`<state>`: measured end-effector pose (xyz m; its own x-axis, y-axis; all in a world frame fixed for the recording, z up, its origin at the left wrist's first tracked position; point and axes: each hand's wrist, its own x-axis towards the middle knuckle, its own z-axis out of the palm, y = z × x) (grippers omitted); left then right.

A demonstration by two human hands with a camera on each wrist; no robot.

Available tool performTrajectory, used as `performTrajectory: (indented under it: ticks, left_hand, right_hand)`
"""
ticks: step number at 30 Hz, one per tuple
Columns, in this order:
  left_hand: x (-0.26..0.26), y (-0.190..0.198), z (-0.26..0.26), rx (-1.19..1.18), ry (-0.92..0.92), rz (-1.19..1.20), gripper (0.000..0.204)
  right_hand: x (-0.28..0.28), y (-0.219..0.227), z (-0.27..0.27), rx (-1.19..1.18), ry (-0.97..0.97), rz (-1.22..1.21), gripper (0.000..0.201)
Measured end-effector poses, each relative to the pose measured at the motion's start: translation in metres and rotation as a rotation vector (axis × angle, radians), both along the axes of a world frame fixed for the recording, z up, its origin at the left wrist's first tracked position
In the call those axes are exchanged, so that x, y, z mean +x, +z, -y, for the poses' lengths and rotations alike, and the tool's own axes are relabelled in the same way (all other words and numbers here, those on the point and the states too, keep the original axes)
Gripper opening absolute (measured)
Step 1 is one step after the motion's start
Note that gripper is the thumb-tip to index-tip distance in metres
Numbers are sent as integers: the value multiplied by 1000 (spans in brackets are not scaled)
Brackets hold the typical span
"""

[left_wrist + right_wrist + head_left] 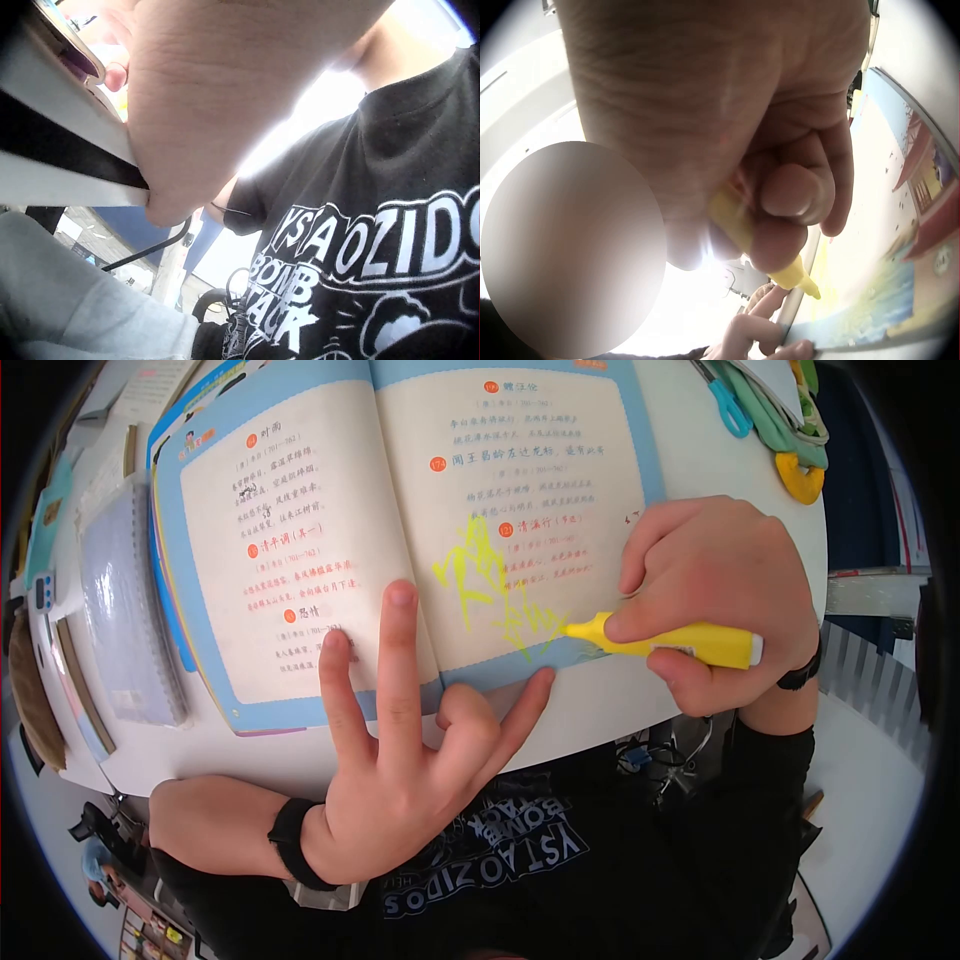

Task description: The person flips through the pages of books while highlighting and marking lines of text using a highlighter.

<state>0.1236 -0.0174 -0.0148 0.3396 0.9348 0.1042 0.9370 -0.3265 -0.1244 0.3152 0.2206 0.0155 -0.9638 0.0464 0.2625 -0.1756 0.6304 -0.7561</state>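
An open book (300, 560) with blue page borders lies on the white table. My right hand (725, 600) pinches a yellow highlighter (715, 644), its tip against the lower part of the right page, at the end of jagged yellow strokes (480, 565). In the right wrist view the highlighter (789, 274) slants down out of the fingers of my right hand (720, 112). My left hand (410, 760) lies spread over the book's lower edge, with two fingers extended onto the left page and near the fold. The left wrist view shows my left hand (210, 97) at the table edge.
To the left of the book lie a translucent bluish folder (135, 600) and several other books or papers. Blue-handled scissors (730, 408) and a green and yellow cloth item (780, 430) lie at the upper right. The table's near edge (590, 735) runs just below the book.
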Motion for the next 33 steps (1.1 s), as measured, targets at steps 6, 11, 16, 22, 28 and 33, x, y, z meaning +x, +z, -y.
performTrajectory:
  ticks: [6, 11, 16, 22, 28, 33]
  left_hand:
    - [0, -3, 0, 41, 3, 4, 75]
    - [1, -2, -1, 49, 18, 28, 75]
    - [0, -1, -1, 26, -3, -8, 76]
    - [0, -1, -1, 27, -2, 0, 76]
    - [-1, 1, -1, 7, -5, -6, 73]
    - [-1, -2, -1, 33, -1, -11, 69]
  right_hand:
    - [-1, -3, 6, 38, 31, 17, 28]
    - [-3, -2, 6, -19, 96, -38, 30]
    - [-2, -3, -2, 6, 84, -46, 29]
    - [-2, -4, -1, 22, 84, -28, 27]
    - [-2, -4, -2, 36, 104, -30, 27]
    - [-2, -3, 2, 14, 29, -11, 30]
